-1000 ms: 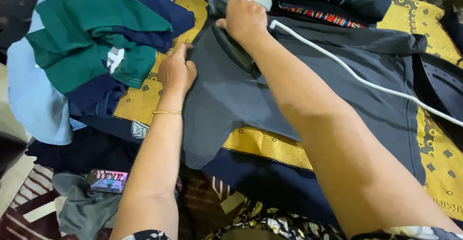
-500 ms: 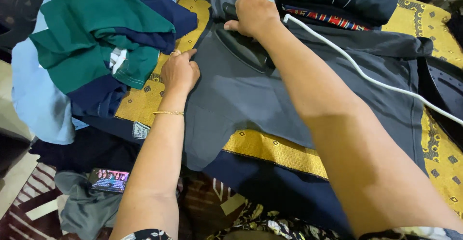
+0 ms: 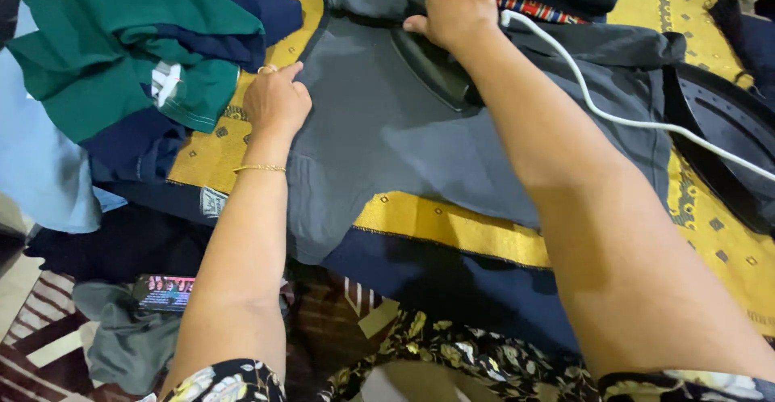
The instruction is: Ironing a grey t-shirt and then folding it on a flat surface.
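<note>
A grey garment lies spread over a yellow patterned cloth. On its far part sits a dark iron, long axis running away from the body; the right hand grips its handle. The left hand presses flat, probably open, on the garment's left edge, arm extended.

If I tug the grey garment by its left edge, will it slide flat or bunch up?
The grey garment looks thin and floppy, draping over the yellow cloth, so it would probably bunch. The iron under the right hand likely pins its upper part; the left hand presses its edge.
</note>
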